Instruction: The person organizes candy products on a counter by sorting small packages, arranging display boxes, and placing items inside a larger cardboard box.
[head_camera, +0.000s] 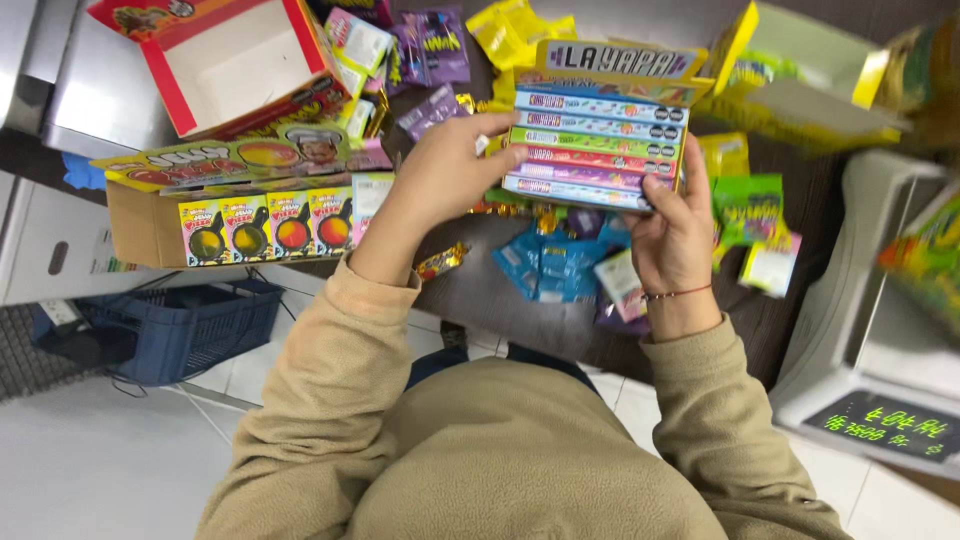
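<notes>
I hold a display box of flat candy packs (598, 140) over a dark counter (480, 290). The packs lie stacked in colourful rows, blue, green, pink and purple. My left hand (447, 168) grips the box's left side, fingers reaching onto the packs. My right hand (672, 222) holds its right edge and underside; a thin red string circles that wrist. Under the box lie loose blue sachets (545, 262) and a small wrapped sweet (441, 262).
A cardboard box of small yellow packs (262, 226) stands at the left, with an open red-and-white carton (232, 58) behind it. Purple (432, 45), yellow and green packets (745, 207) litter the counter. A scale with a green display (885, 425) sits at the right. On the floor stands a blue basket (175, 330).
</notes>
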